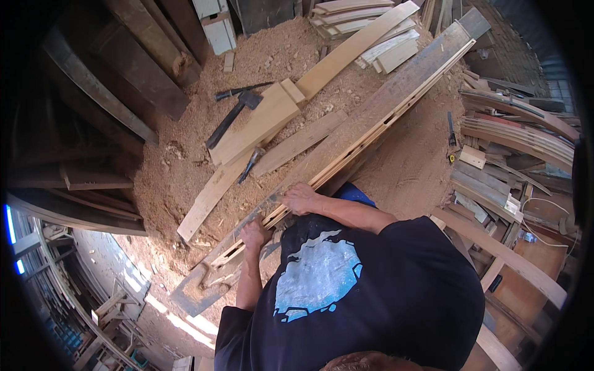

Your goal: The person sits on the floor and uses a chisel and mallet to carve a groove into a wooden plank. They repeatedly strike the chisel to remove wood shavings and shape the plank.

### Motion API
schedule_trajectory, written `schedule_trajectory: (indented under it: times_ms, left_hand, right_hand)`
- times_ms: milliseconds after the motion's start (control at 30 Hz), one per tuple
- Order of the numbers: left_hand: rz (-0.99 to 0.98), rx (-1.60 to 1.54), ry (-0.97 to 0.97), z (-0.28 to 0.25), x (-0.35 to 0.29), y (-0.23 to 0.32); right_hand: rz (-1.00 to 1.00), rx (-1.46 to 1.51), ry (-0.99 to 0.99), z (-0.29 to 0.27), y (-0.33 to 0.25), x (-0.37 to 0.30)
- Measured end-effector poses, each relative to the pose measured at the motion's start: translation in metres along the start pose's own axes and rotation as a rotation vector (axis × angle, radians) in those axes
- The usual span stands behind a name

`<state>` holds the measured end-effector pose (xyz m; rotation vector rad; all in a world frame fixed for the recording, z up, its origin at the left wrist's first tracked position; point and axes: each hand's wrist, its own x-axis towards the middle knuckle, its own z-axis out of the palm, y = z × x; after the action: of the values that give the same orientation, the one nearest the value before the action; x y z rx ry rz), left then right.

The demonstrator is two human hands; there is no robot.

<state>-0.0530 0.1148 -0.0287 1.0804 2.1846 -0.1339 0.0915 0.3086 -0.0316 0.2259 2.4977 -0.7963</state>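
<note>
Long, narrow wooden rails point(388, 125) with dark slots cut along them lie side by side along the near edge of a long work plank point(427, 68). My left hand point(255, 234) is closed over the rails near their lower-left end. A short way further up, my right hand point(299, 199) is also closed on them, knuckles up. Its fingertips are partly hidden, as is whether a small tool is under them. Beyond the plank, a chisel point(251, 165) rests on a pale board. A dark-headed hammer point(234, 117) lies on a wider board point(263, 123).
Sawdust and shavings point(179, 167) cover the ground. Another dark tool point(242, 91) lies behind the hammer. Stacked strips point(390, 52) stand at the back. Piled curved timber point(520, 139) fills the right side, with large planks point(93, 80) at the left. A tape measure point(452, 158) lies right.
</note>
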Motion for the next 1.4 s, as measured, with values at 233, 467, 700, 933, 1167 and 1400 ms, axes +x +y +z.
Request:
schedule_trajectory:
  times_ms: [233, 467, 700, 933, 1167, 1400]
  left_hand:
    - [0.001, -0.09, -0.061, -0.008, 0.053, -0.031]
    - [0.139, 0.002, 0.367, 0.051, 0.009, -0.038]
    - [-0.029, 0.188, 0.435, 0.057, -0.001, -0.021]
    - [-0.052, 0.088, 0.375, 0.082, -0.025, -0.008]
    - [-0.154, 0.059, 0.454, 0.129, -0.08, 0.035]
    - [-0.176, 0.17, 0.411, 0.139, -0.065, 0.034]
  right_hand:
    - [-0.06, -0.109, 0.214, 0.01, 0.037, 0.042]
    - [0.07, -0.169, 0.108, 0.018, 0.053, 0.013]
    - [0.293, -0.369, 0.039, -0.034, 0.1, -0.041]
    - [0.275, -0.472, -0.187, -0.03, 0.127, -0.062]
    - [0.084, -0.41, -0.011, 0.041, 0.174, -0.099]
    - [0.038, -0.365, -0.128, 0.014, 0.167, -0.11]
